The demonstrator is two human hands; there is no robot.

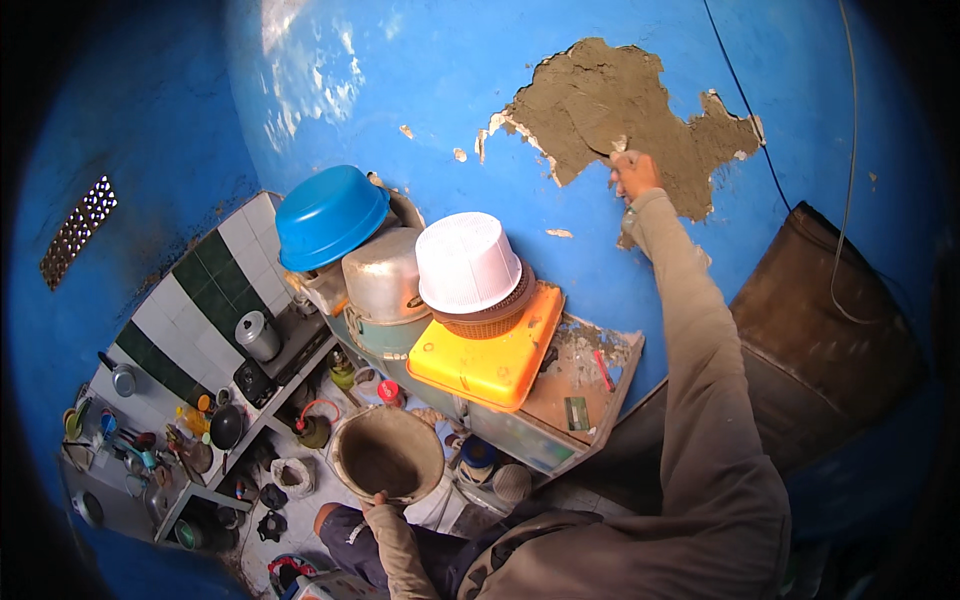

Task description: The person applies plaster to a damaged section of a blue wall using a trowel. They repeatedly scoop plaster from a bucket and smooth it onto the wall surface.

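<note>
My right hand (630, 172) is raised against an irregular patch of wet-looking grey-brown mortar (589, 100) on the blue wall (427, 100). Its fingers are closed on a small trowel, whose blade is hard to make out against the mortar. Flaked paint and pale chips edge the patch. Low in the view, my left hand (378, 502) grips the near rim of a cement-stained bucket (388, 450), with dark contents or shadow inside.
A cabinet (590, 375) below the patch bears a yellow tray (480, 355), white basket (467, 258), metal pot (380, 270) and blue basin (330, 208). A cluttered kitchen counter (290, 360) runs along the left. Right are a brown panel (810, 330) and hanging cables (745, 100).
</note>
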